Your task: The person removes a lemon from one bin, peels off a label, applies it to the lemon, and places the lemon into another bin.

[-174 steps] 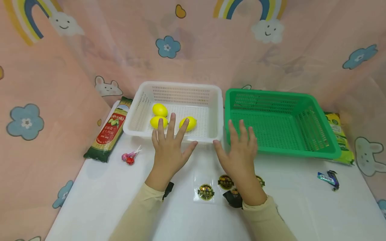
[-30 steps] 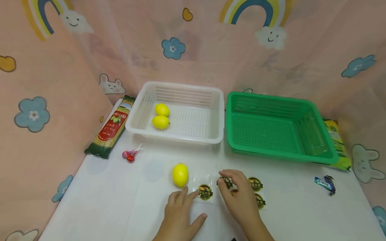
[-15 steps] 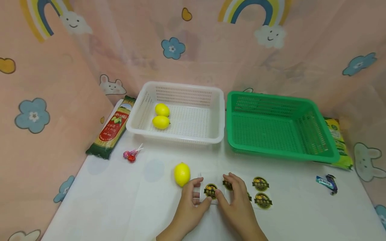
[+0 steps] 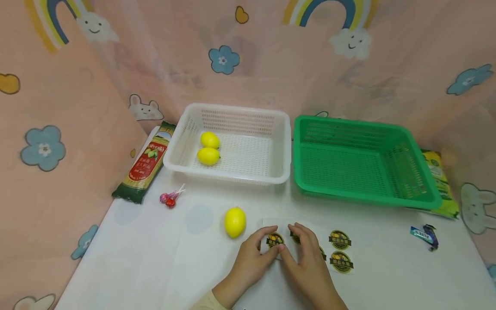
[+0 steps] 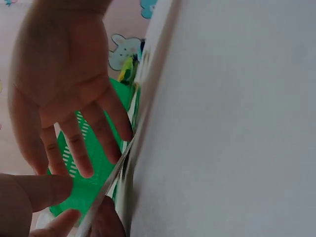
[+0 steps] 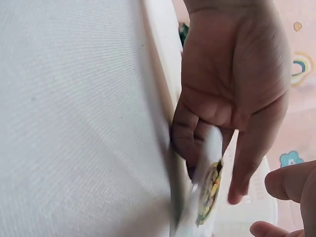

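Note:
On the white tabletop, a clear sheet of round black-and-gold stickers (image 4: 274,239) lies before me, its left end raised. My left hand (image 4: 252,255) holds that end, thumb and index above, other fingers hidden beneath. In the left wrist view, the sheet's edge runs between the left hand's fingers (image 5: 106,217). My right hand (image 4: 308,262) bends over the sheet's middle, thumb tip close to the left thumb at the sticker. The right wrist view has the sticker (image 6: 211,192) on the bent sheet beside the right hand (image 6: 232,84). A yellow lemon (image 4: 234,222) sits left of the sheet.
A white basket (image 4: 228,172) with two lemons (image 4: 208,156) stands behind, a green basket (image 4: 368,196) to its right. A pasta packet (image 4: 144,165) and lollipops (image 4: 169,199) lie left; wrapped candies (image 4: 425,235) and a yellow-green packet (image 4: 441,185) lie right.
One lemon has gone from the white basket to the table. Both hands have come down to the sticker sheet and closer together, and its left end has been lifted by the left hand.

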`<action>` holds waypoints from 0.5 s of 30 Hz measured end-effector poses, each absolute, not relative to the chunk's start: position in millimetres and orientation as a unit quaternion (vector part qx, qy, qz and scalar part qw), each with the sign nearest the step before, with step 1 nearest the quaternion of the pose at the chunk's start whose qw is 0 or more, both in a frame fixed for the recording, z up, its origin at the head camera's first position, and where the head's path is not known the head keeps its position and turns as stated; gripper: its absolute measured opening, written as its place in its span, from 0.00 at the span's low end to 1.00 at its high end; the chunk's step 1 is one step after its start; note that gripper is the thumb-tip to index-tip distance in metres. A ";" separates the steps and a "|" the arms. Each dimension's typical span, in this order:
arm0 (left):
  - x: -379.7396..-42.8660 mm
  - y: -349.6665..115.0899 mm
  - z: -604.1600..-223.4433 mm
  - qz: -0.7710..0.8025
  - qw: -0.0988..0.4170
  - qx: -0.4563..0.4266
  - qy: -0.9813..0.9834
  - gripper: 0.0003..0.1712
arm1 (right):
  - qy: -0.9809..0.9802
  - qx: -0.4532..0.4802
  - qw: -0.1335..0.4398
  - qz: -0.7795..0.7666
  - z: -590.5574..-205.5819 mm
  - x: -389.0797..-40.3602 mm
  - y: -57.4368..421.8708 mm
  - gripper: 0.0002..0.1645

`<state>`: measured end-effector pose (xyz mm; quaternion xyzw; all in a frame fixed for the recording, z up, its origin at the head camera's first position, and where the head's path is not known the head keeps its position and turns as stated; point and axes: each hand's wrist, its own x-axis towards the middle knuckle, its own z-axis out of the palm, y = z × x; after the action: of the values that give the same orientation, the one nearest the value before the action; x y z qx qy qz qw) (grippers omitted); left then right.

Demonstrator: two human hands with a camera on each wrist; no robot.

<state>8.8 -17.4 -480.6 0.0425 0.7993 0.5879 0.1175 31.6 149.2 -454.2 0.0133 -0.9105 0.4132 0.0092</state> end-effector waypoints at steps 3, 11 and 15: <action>3.6 -13.4 -481.2 0.562 0.115 0.069 0.816 0.24 | -0.910 0.013 0.009 0.415 -452.3 32.0 150.9 0.33; -0.4 -12.4 -475.9 0.581 0.094 0.077 0.805 0.23 | -0.907 0.018 0.012 0.420 -438.2 28.0 156.8 0.33; -3.5 -14.6 -465.7 0.631 0.067 0.075 0.769 0.24 | -0.902 0.019 0.033 0.430 -425.0 26.5 160.8 0.30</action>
<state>-3.5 -14.6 -465.7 0.0750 0.7689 0.6315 0.0667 26.5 160.8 -425.0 0.0189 -0.9021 0.4298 0.0328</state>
